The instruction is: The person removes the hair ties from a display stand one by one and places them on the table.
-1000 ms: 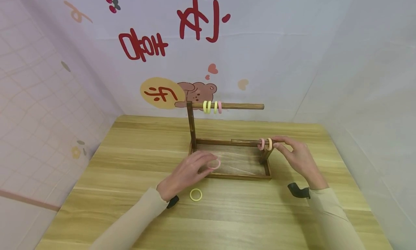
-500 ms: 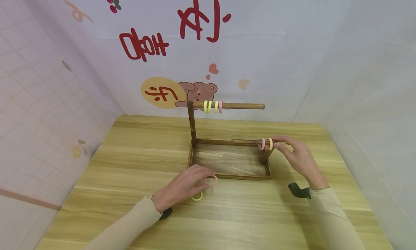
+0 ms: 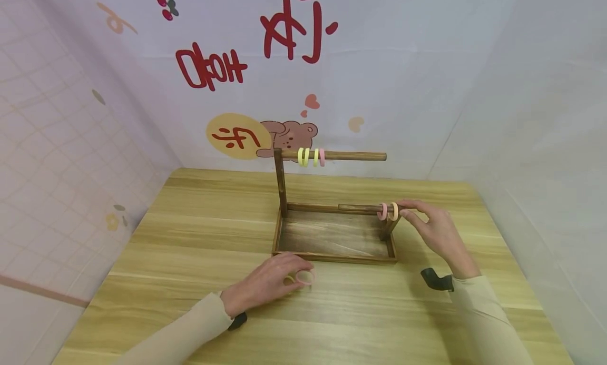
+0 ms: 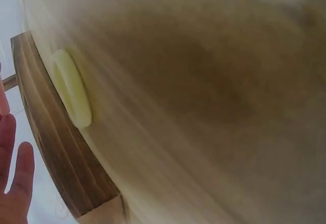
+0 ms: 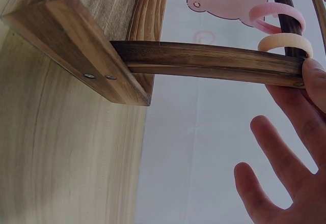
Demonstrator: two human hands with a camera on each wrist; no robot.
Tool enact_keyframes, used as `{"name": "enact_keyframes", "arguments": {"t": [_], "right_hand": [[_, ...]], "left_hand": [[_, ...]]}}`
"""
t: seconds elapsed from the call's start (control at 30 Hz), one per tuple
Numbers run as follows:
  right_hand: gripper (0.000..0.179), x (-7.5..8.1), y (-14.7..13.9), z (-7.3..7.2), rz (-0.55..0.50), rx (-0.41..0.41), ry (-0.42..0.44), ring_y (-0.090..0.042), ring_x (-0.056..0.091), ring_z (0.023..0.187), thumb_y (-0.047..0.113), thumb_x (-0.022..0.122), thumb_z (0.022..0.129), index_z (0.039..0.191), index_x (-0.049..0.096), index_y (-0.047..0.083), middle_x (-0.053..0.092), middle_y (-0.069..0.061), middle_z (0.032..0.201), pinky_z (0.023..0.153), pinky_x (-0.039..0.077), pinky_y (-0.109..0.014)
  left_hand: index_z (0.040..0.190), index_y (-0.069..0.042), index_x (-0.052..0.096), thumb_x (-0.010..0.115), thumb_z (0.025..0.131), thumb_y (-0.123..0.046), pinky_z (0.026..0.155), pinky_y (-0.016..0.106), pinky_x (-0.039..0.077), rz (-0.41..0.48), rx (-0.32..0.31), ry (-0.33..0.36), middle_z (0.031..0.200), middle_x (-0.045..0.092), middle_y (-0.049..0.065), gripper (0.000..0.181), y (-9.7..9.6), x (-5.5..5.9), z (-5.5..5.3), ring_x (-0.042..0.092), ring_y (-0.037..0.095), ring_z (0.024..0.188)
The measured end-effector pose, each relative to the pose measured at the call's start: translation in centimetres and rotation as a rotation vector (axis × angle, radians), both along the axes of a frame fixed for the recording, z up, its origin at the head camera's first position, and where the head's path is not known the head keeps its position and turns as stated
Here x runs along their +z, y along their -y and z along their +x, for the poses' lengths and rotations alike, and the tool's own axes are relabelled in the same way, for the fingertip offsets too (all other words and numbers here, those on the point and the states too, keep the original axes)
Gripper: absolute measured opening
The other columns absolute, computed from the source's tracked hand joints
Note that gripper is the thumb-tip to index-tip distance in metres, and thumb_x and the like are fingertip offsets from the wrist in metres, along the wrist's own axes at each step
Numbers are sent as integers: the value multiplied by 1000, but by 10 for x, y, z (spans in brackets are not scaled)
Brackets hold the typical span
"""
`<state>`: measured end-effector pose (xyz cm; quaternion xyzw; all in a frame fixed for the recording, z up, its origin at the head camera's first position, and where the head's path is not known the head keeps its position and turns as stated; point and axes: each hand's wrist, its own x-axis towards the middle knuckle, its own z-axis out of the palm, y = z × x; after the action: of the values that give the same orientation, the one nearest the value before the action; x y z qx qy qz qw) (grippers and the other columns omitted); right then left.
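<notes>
My left hand [image 3: 265,283] pinches a pink hair tie [image 3: 305,277] between thumb and fingers, just above the table in front of the wooden rack [image 3: 334,258]. A yellow hair tie [image 4: 73,89] lies on the table, partly hidden behind that hand in the head view. With thumb and fingers, my right hand [image 3: 438,236] grips the top of the rack's short right post [image 5: 214,63]. Beside those fingers, an orange hair tie [image 5: 285,43] and a pink hair tie [image 5: 277,18] hang on the lower bar [image 3: 358,207].
The upper bar [image 3: 355,156] of the rack carries several yellow and pink hair ties [image 3: 310,157] near its left post [image 3: 281,183]. Its right end is free. A tray base joins both posts. White printed cloth [image 3: 379,65] stands behind the wooden table [image 3: 204,207].
My left hand has drawn back from over the rack's tray toward the table's front, carrying the pink hair tie down beside the yellow one. The right hand keeps its grip on the post.
</notes>
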<state>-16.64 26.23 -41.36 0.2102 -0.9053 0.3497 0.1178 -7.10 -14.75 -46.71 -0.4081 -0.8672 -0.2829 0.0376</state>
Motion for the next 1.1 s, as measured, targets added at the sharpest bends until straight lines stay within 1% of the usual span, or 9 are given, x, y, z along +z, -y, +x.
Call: {"name": "enact_keyframes", "arguments": {"t": [0.17, 0.37, 0.43, 0.63, 0.83, 1.0, 1.1], "right_hand": [[27, 0, 0, 0, 5, -3, 1, -43, 64, 119, 18, 67, 103, 128, 72, 9, 73, -14, 124, 99, 47, -65], [27, 0, 0, 0, 7, 4, -4, -44, 65, 118, 17, 67, 103, 128, 72, 8, 73, -15, 123, 98, 48, -65], [27, 0, 0, -1, 8, -1, 5, -44, 64, 119, 18, 66, 104, 128, 71, 9, 73, -15, 124, 99, 47, -66], [27, 1, 0, -1, 3, -6, 6, -44, 64, 120, 18, 66, 104, 128, 72, 9, 73, -15, 124, 99, 47, -66], [27, -1, -1, 0, 2, 3, 4, -44, 64, 119, 16, 66, 103, 129, 71, 7, 72, -16, 125, 99, 47, -66], [28, -1, 0, 1, 4, -3, 20, -44, 63, 121, 19, 65, 104, 130, 71, 8, 72, -16, 127, 100, 46, -67], [29, 0, 0, 1, 6, -5, 22, -44, 63, 122, 20, 65, 104, 130, 71, 9, 72, -15, 127, 100, 46, -66]], "left_hand": [[128, -9, 70, 81, 92, -20, 106, 37, 51, -48, 4, 26, 128, 71, -1, 39, 0, -3, 2, 63, 15, 121], [129, -10, 70, 81, 92, -19, 104, 35, 52, -76, -20, 78, 128, 70, -3, 40, -3, -9, 1, 63, 12, 119], [129, -10, 70, 82, 91, -19, 106, 36, 51, -76, -32, 84, 128, 70, -3, 40, -4, -10, 0, 63, 12, 119], [125, -10, 72, 81, 92, -20, 113, 41, 45, -82, -65, 67, 124, 72, -3, 36, -6, -14, -3, 64, 10, 116], [126, -12, 72, 78, 95, -18, 110, 34, 47, -141, -80, 93, 124, 71, -4, 32, -9, -15, -2, 63, 10, 119], [127, -12, 71, 77, 96, -19, 112, 34, 45, -183, -76, 117, 125, 71, -4, 32, -10, -16, -1, 61, 10, 121], [127, -12, 71, 78, 95, -18, 112, 34, 45, -190, -73, 129, 126, 70, -5, 33, -9, -16, -1, 61, 9, 122]]}}
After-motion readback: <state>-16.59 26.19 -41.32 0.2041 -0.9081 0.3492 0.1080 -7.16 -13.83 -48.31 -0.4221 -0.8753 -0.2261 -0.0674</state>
